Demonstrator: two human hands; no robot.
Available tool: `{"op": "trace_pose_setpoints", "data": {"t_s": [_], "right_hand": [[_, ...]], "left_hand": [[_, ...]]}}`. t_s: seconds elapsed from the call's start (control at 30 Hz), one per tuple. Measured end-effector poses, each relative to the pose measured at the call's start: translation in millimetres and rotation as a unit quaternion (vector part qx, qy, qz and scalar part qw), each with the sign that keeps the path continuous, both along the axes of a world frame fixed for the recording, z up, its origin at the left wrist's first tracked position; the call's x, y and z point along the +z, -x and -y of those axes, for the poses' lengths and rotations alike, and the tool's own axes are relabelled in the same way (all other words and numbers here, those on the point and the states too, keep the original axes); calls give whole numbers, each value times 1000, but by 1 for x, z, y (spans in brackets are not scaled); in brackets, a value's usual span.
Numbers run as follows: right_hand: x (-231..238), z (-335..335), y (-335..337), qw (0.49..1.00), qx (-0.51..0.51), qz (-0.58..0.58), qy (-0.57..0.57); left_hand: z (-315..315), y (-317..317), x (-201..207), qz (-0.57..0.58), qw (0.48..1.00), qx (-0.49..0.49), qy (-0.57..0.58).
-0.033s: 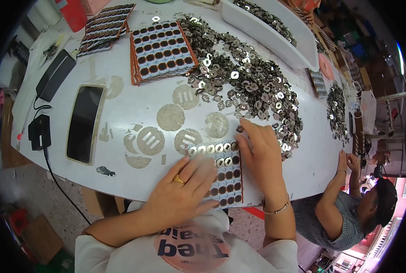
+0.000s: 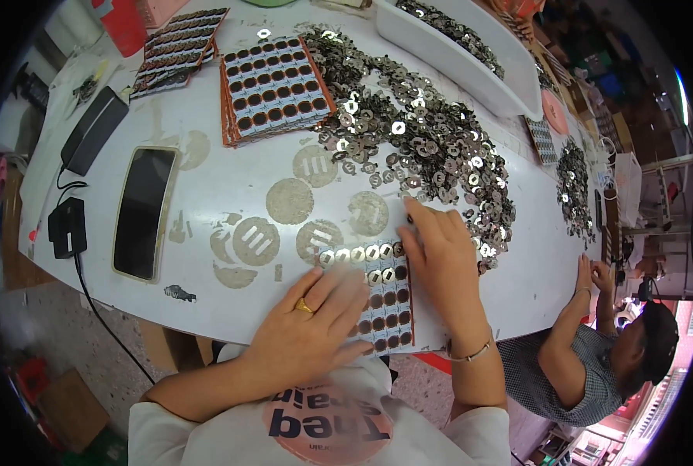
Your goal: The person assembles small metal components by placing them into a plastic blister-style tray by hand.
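My left hand (image 2: 304, 322), with a gold ring, rests palm down over the left part of a sheet of dark round pads (image 2: 389, 307). Its fingers and thumb are apart, and one finger is blurred by motion. Silvery slotted metal pieces (image 2: 358, 254) sit in the sheet's far row, and a couple more in the row below. My right hand (image 2: 440, 248) is just beyond the sheet's far right corner, thumb and forefinger closed around a small dark metal piece (image 2: 409, 220), mostly hidden by the fingers.
A large heap of loose metal pieces (image 2: 440, 144) spreads beyond my right hand. Behind it stands a white bin (image 2: 529, 93). A stack of padded sheets (image 2: 276, 85), a phone (image 2: 146, 213) and a black case (image 2: 95, 128) lie to the left. Another person (image 2: 595, 349) works at right.
My right hand has shifted very slightly to the left and away from me, and its fingers now cover more of the dark piece. My left hand stays over the sheet.
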State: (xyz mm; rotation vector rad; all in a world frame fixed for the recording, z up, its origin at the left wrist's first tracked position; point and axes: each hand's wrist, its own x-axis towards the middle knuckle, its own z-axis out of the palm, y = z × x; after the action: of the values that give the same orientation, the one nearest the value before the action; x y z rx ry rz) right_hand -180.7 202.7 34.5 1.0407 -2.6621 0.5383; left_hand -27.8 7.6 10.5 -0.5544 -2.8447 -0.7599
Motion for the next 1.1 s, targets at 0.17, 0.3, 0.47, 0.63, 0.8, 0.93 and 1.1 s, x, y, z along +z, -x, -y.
{"op": "trace_pose_setpoints", "data": {"t_s": [0.17, 0.3, 0.47, 0.63, 0.8, 0.93, 1.1], "right_hand": [[-5, -2, 9, 998, 0, 56, 24], [10, -28, 2, 885, -11, 424, 192], [11, -36, -9, 846, -30, 503, 176], [10, -28, -18, 891, -44, 433, 125], [3, -26, -20, 910, -44, 386, 142], [5, -30, -23, 908, -64, 396, 119], [11, -24, -27, 926, -50, 366, 85]], "left_hand": [[1, -2, -1, 2, 1000, 7, 2], [1, -2, -2, 0, 1000, 9, -4], [2, -1, 0, 6, 1000, 5, -4], [1, -1, 0, 6, 1000, 8, 2], [0, -2, -2, 2, 1000, 13, 9], [-2, -1, -2, -4, 1000, 14, 19], [-2, -1, -1, -8, 1000, 19, 18]]}}
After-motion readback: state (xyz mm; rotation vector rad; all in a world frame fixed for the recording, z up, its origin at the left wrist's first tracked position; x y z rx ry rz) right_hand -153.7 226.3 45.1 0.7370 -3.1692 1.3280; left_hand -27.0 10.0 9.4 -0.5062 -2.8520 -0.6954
